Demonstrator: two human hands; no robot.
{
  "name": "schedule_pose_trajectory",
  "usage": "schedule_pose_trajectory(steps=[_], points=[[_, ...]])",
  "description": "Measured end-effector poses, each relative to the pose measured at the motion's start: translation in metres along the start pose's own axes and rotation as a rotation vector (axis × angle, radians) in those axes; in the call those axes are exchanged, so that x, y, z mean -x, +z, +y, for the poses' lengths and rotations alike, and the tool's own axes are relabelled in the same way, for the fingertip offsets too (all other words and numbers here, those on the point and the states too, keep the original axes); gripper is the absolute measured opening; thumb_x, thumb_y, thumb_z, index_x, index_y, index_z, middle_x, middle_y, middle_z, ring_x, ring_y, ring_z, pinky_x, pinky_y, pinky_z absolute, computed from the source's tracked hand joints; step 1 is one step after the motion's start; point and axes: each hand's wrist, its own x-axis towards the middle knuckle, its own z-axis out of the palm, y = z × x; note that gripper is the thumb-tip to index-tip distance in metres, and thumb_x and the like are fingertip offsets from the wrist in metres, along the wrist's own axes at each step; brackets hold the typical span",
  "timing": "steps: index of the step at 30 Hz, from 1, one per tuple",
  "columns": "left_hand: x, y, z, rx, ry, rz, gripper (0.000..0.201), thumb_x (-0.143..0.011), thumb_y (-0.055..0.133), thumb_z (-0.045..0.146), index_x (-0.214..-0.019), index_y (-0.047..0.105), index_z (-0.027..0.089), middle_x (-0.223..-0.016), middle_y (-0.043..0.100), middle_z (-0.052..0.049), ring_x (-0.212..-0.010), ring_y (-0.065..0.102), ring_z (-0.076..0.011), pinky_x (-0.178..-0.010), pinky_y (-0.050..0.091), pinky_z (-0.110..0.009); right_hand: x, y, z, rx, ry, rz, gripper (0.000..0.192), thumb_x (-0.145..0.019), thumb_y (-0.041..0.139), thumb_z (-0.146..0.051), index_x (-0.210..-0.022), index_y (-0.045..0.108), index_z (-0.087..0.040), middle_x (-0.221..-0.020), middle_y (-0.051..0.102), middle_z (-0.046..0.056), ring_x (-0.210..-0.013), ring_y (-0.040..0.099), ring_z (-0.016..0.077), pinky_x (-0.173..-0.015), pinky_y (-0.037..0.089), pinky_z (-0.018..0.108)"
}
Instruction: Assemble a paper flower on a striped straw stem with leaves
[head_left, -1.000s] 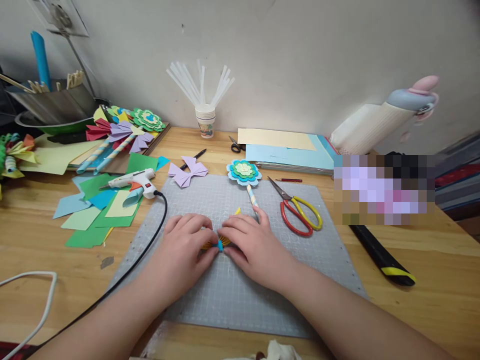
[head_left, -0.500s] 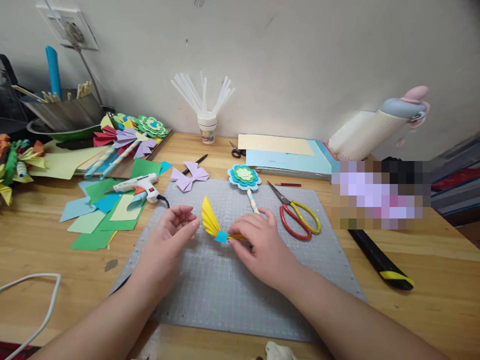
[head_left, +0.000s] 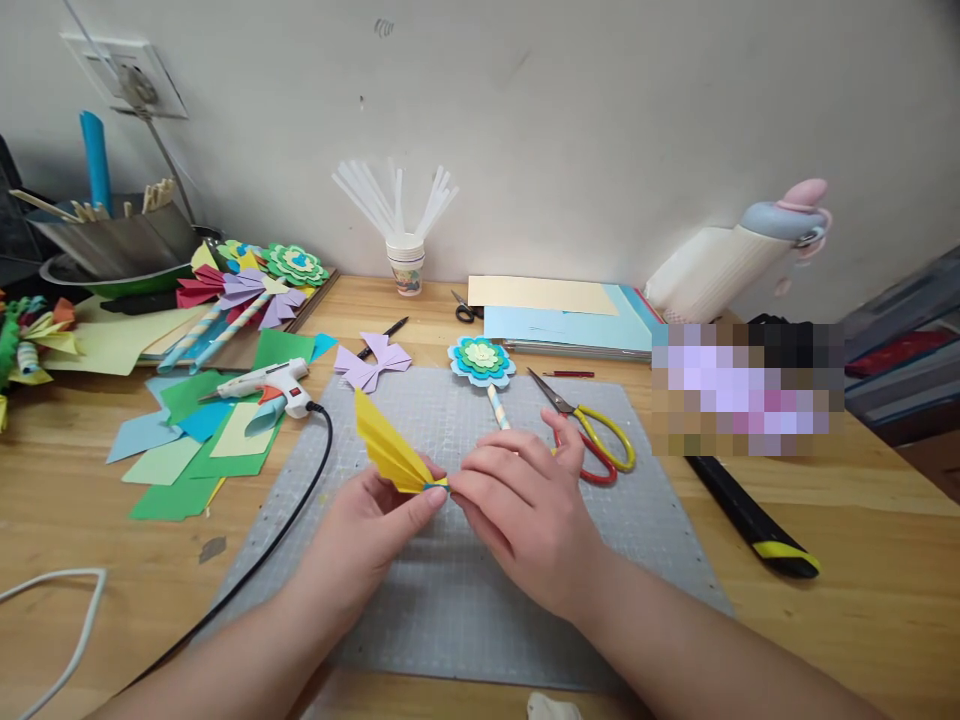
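Observation:
Between my hands is a yellow pleated paper bow (head_left: 388,446) with a blue paper band (head_left: 435,487) at its middle. My left hand (head_left: 382,525) pinches it near the band, thumb on top. My right hand (head_left: 529,500) is closed around the other half, which its fingers mostly hide. Beyond them, a layered paper flower (head_left: 482,362) on a striped paper stem lies at the mat's far edge. A purple paper bow (head_left: 373,362) lies farther left. Scissors (head_left: 592,430) with red and yellow handles rest beside my right hand, partly behind its fingers.
A grey cutting mat (head_left: 420,620) lies under my hands. At left, a glue gun (head_left: 270,385) rests on coloured paper scraps (head_left: 180,455), its black cord running toward me. A paper cup (head_left: 406,265) of glue sticks stands by the wall. A black-and-yellow handle (head_left: 750,515) lies at right.
My left hand has moved right and taken hold of the yellow bow by its band. The bow has tilted, its visible fan now farther left. The view has shifted slightly.

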Motion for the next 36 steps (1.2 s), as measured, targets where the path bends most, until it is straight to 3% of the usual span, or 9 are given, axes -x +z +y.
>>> schedule_pose_trajectory(steps=[2, 5, 8, 11, 13, 16, 20, 30, 36], points=[[0.000, -0.003, 0.000, -0.072, 0.083, 0.012, 0.018, -0.072, 0.075, 0.033, -0.086, 0.071, 0.023, -0.088, 0.072, -0.002, -0.088, 0.064, -0.0225, -0.083, 0.050, -0.035, 0.001, -0.001, -0.001, 0.010, -0.013, 0.051, 0.019, -0.085, 0.065, -0.017, -0.102, 0.062, -0.024, -0.101, 0.068, -0.001, -0.106, 0.057, 0.0201, -0.110, 0.012, 0.054], [0.003, -0.009, 0.003, -0.307, 0.395, 0.091, 0.008, -0.075, 0.071, 0.024, -0.083, 0.069, 0.025, -0.088, 0.067, -0.001, -0.091, 0.061, -0.0212, -0.084, 0.049, -0.034, 0.002, -0.003, -0.002, -0.104, 0.048, 0.252, 0.035, -0.081, 0.066, -0.022, -0.115, 0.055, -0.024, -0.118, 0.057, 0.007, -0.115, 0.050, 0.0265, -0.109, 0.016, 0.059], [0.009, -0.014, 0.009, -0.609, 0.744, 0.167, 0.016, -0.076, 0.069, 0.017, -0.085, 0.067, 0.029, -0.087, 0.060, 0.000, -0.085, 0.060, -0.0176, -0.076, 0.049, -0.030, 0.001, -0.003, -0.003, -0.496, 0.317, 0.427, 0.042, -0.083, 0.063, -0.030, -0.121, 0.046, -0.028, -0.120, 0.046, 0.008, -0.113, 0.047, 0.0257, -0.104, 0.032, 0.052], [0.015, -0.016, 0.013, -0.765, 0.963, 0.185, 0.023, -0.076, 0.069, 0.013, -0.092, 0.066, 0.029, -0.090, 0.057, 0.000, -0.080, 0.058, -0.0156, -0.071, 0.049, -0.030, -0.002, -0.001, -0.008, -1.101, 0.678, 0.276, 0.047, -0.079, 0.067, -0.048, -0.118, 0.045, -0.032, -0.113, 0.045, 0.005, -0.092, 0.052, 0.0193, -0.080, 0.048, 0.036], [0.018, -0.017, 0.013, -0.806, 1.062, 0.186, 0.024, -0.076, 0.070, 0.011, -0.094, 0.065, 0.026, -0.091, 0.056, 0.000, -0.080, 0.057, -0.0160, -0.071, 0.048, -0.031, -0.002, 0.001, -0.012, -1.432, 0.807, 0.098, 0.052, -0.072, 0.073, -0.051, -0.115, 0.049, -0.031, -0.106, 0.049, 0.004, -0.075, 0.051, 0.0143, -0.062, 0.045, 0.028], [0.021, -0.018, 0.010, -0.846, 1.133, 0.141, 0.025, -0.077, 0.069, 0.011, -0.097, 0.065, 0.024, -0.091, 0.056, -0.002, -0.083, 0.056, -0.0175, -0.072, 0.047, -0.033, 0.000, 0.003, -0.017, -1.625, 0.860, -0.037, 0.031, -0.074, 0.077, -0.037, -0.097, 0.060, -0.025, -0.088, 0.055, 0.000, -0.064, 0.049, 0.0092, -0.056, 0.038, 0.022], [0.022, -0.020, 0.007, -0.836, 1.173, 0.131, 0.038, -0.074, 0.074, 0.014, -0.109, 0.061, 0.022, -0.097, 0.056, -0.004, -0.087, 0.055, -0.0197, -0.076, 0.047, -0.035, 0.002, 0.002, -0.019, -1.650, 0.855, -0.031, 0.010, -0.080, 0.072, -0.027, -0.082, 0.065, -0.021, -0.076, 0.056, -0.002, -0.062, 0.050, 0.0076, -0.057, 0.037, 0.022], [0.026, -0.020, 0.008, -0.866, 1.168, 0.174, 0.020, -0.079, 0.069, 0.015, -0.098, 0.067, 0.024, -0.098, 0.053, -0.004, -0.087, 0.053, -0.0191, -0.074, 0.046, -0.034, 0.002, 0.002, -0.016, -1.691, 0.876, -0.067, 0.014, -0.076, 0.075, -0.026, -0.081, 0.064, -0.020, -0.077, 0.057, -0.002, -0.062, 0.049, 0.0089, -0.058, 0.037, 0.024], [0.027, -0.027, -0.003, -0.910, 1.202, 0.182, 0.027, -0.081, 0.065, 0.014, -0.103, 0.068, 0.029, -0.098, 0.055, -0.002, -0.087, 0.055, -0.0196, -0.078, 0.047, -0.037, -0.002, 0.001, -0.021, -1.860, 0.981, -0.115, 0.035, -0.069, 0.080, -0.020, -0.097, 0.059, -0.024, -0.085, 0.061, -0.001, -0.066, 0.050, 0.0082, -0.060, 0.037, 0.022]])
